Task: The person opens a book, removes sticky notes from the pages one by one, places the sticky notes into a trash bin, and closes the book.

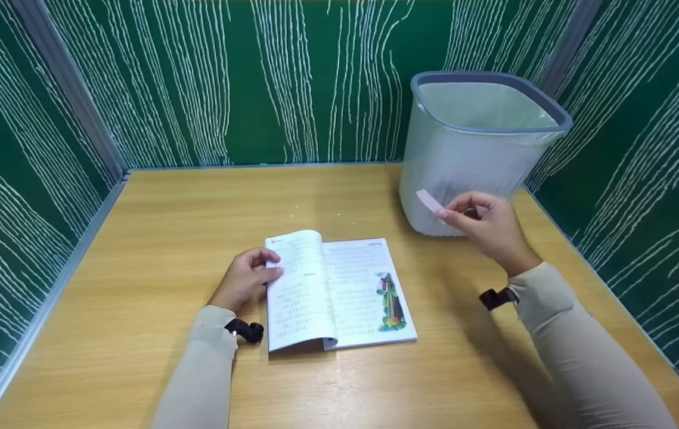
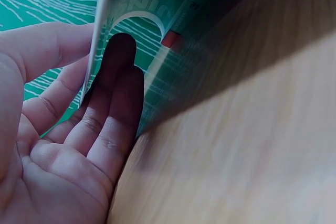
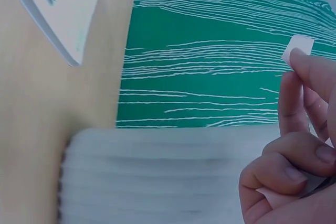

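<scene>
An open book [image 1: 357, 292] lies on the table, its left side lifted slightly and a coloured picture on the right page. My left hand [image 1: 247, 277] holds its left edge, thumb on the printed page. In the left wrist view, the fingers [image 2: 97, 124] reach beneath the green cover [image 2: 149, 3]. My right hand [image 1: 488, 229] is raised in front of the bin, pinching a small pale pink strip [image 1: 430, 201] between thumb and forefinger. In the right wrist view, the other fingers curl over something white with a dark edge, mostly hidden in the palm.
A whitish bin [image 1: 464, 161] with a grey rim and a clear liner stands at the table's back right. Green panels with white wavy lines [image 1: 267, 77] border the wooden table [image 1: 196, 208] at the back and sides. A few tiny light specks lie behind the book.
</scene>
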The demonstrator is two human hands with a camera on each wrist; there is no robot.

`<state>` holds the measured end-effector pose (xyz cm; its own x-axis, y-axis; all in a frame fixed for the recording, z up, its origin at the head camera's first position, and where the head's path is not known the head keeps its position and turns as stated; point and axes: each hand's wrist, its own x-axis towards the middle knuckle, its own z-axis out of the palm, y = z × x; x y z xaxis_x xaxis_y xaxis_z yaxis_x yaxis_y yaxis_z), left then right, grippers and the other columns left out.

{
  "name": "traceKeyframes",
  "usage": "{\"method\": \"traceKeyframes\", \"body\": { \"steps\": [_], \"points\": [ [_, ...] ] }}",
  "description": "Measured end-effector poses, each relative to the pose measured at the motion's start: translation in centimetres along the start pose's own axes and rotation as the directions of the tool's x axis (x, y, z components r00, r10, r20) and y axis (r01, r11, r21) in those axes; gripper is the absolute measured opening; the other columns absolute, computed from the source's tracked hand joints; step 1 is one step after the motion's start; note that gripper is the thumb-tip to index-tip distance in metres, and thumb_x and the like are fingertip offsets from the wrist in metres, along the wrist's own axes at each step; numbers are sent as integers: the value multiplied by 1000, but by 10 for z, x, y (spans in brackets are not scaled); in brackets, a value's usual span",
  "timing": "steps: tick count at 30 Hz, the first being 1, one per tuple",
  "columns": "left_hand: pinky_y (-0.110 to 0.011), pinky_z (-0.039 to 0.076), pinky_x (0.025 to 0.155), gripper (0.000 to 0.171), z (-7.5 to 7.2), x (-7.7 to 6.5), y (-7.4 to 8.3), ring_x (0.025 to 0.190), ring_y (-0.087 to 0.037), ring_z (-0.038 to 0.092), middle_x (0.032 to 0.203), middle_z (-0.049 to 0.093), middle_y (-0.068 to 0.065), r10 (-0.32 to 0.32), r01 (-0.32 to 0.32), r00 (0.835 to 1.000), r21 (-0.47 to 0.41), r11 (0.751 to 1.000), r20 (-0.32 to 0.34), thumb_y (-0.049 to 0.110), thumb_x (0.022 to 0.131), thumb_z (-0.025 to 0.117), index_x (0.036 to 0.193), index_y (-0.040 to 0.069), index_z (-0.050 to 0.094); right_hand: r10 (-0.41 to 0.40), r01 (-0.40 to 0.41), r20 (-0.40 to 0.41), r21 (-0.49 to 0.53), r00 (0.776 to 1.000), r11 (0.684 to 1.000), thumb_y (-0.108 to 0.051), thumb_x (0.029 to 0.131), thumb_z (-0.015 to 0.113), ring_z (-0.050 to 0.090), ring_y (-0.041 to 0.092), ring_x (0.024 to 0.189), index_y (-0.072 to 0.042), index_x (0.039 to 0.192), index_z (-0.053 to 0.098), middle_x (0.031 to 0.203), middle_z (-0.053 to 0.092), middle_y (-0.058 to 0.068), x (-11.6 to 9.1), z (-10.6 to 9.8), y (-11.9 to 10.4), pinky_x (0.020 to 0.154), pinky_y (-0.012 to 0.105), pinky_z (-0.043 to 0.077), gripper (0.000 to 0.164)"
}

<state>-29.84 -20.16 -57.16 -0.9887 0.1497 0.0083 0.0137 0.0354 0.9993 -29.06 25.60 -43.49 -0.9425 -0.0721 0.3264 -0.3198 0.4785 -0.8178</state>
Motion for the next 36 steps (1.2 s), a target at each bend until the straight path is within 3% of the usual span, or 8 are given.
{"method": "traceKeyframes", "body": {
  "steps": [7,15,25,36],
  "points": [
    [-21,53,74,28,0,0,1,88,-16,60,102,63,-9,-2,2,1000,2,1000,-4,-2,87,77,111,-5,64,-68,66,-41,-48,997,997,-40,92,77,58,26,90,-15,102,78,101,68,5,11,-15,-17,70,24,53,27],
    [-22,53,75,27,0,1,2,89,-17,60,103,64,-9,-3,3,1000,35,999,-10,-1,87,77,110,-2,65,-110,99,-122,-97,986,990,-37,92,77,55,26,83,-10,103,78,101,70,6,16,-27,-48,66,21,52,29],
    [-22,54,75,26,0,0,1,89,-18,61,103,64,-8,-25,26,999,37,999,-21,0,87,78,110,1,66,-121,99,-180,-127,976,987,-36,92,78,53,23,83,-9,105,80,94,69,6,32,-42,-78,67,21,48,30],
    [-22,54,76,28,0,0,1,89,-17,61,103,63,-9,-13,13,1000,17,1000,-1,-2,87,76,112,-4,64,-100,76,-201,-125,974,989,-40,89,80,55,21,89,-11,108,80,100,73,4,47,-58,-98,74,18,53,35]
  ]
}}
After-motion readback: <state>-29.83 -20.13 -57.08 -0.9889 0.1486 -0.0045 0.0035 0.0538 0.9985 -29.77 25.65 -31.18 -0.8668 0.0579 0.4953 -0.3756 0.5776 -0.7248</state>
